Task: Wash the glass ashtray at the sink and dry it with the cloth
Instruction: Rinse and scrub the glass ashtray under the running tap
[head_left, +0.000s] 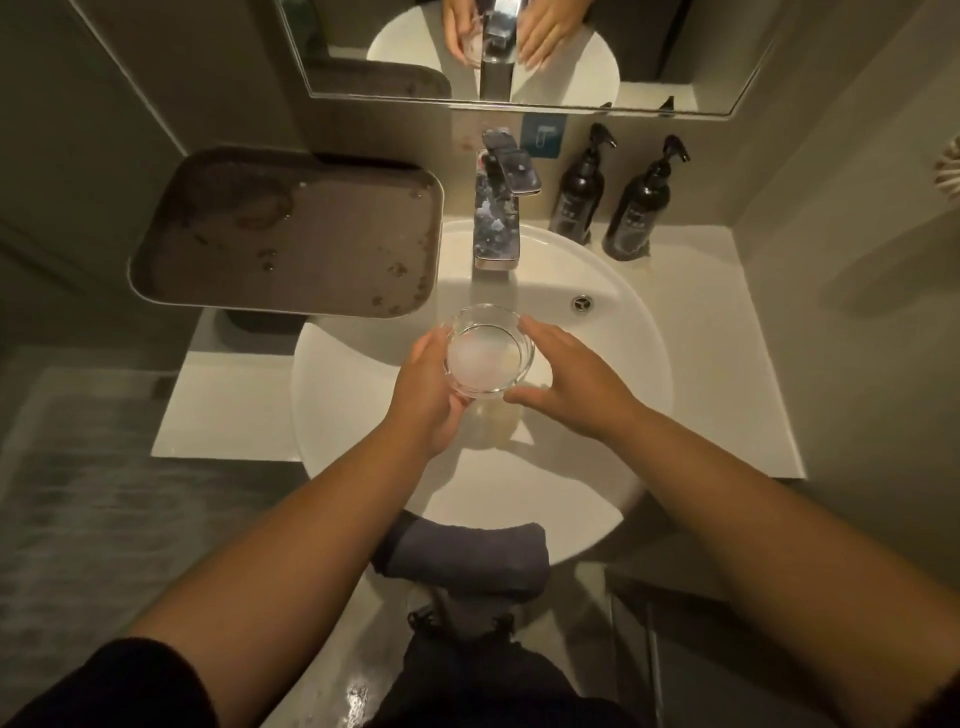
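Over sink (363, 415), left hand (431, 395) grips ashtray (488, 351); open right hand (566, 384) touches its rim. Hold level under tap (498, 208).

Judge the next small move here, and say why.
Probably the right hand should reach up to the tap and start the water. The left hand holds the ashtray over the sink, its inside cloudy, and no water is visibly running.
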